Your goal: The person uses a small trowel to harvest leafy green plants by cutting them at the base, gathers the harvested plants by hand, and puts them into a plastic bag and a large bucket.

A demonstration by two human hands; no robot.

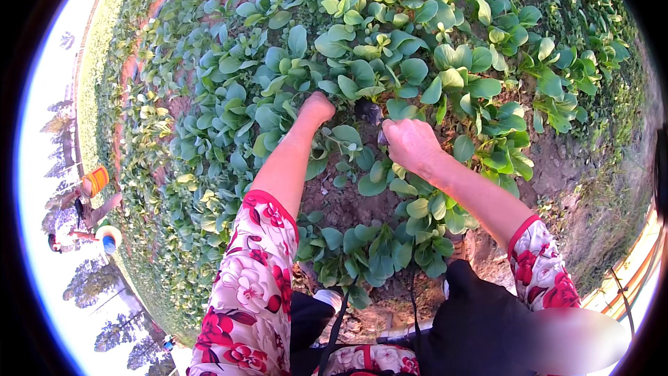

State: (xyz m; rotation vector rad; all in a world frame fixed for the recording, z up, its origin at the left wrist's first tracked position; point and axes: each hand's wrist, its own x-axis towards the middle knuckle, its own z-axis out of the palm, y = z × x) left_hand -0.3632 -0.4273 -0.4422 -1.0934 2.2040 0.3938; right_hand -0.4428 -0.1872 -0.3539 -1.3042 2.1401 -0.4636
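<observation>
Rows of leafy green plants (365,70) with rounded leaves stand before me. Near the middle, my left hand (317,108) reaches down among the leaves; its fingertips are hidden, so its hold cannot be told. My right hand (409,141) is closed in a fist around something dark, perhaps the handle of a tool, most of it covered by the fingers. A dark, flat blade-like piece (369,111) shows between the two hands, close to the soil at the plants' base. Whether it joins the thing in my right hand cannot be seen.
Bare soil (339,201) lies below the hands, with more plants (383,250) in front of my legs. Dense rows spread to the left. At the far left, a person (68,237) stands near an orange-yellow bucket (97,181) and a pale bucket (108,238). Weedy ground (600,214) borders the right.
</observation>
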